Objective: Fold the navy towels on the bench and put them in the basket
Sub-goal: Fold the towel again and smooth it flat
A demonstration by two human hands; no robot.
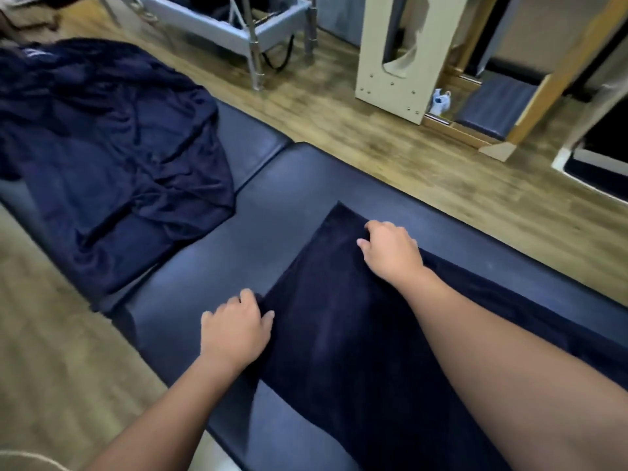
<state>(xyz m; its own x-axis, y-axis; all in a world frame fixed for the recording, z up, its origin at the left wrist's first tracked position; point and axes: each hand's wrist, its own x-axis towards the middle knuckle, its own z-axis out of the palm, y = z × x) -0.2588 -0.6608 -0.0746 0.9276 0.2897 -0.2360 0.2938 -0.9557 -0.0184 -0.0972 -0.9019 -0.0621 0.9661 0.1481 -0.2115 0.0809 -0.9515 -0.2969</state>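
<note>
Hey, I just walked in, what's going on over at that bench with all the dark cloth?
A person is working on a navy towel spread flat on the padded bench. The left hand grips the towel's near corner and the right hand holds its far edge, as if about to fold or straighten it. A crumpled pile of navy towels waits further along the bench. No basket is in view.

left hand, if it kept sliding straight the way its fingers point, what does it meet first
Probably bare bench padding; the left hand, gripping the flat towel, points up-left toward the crumpled towel pile, likely the first obstacle.
</note>
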